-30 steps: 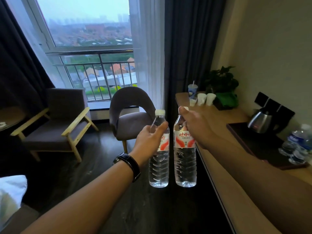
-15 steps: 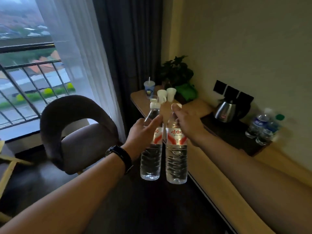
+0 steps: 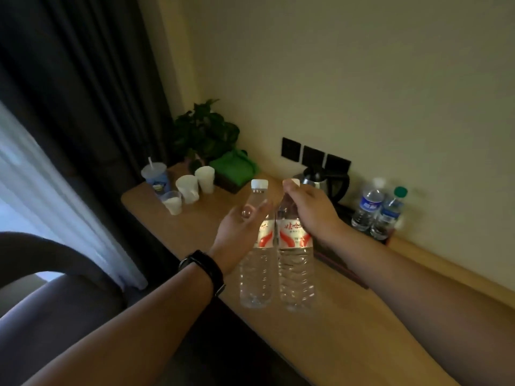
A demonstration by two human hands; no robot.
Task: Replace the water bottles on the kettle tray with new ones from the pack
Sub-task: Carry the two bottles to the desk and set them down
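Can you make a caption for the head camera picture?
Each hand, left and right, holds a water bottle above the desk, near the kettle.

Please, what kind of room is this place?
Most likely a hotel guest room. A wall shelf carries a kettle on a tray with two bottles beside it, disposable cups stand further along, and a heavy curtain hangs by the window.

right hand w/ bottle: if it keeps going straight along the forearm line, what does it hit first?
Probably the kettle: it sits just beyond the right hand on the dark tray. The two blue-label bottles stand off to the right of that line. Depth from one view is uncertain.
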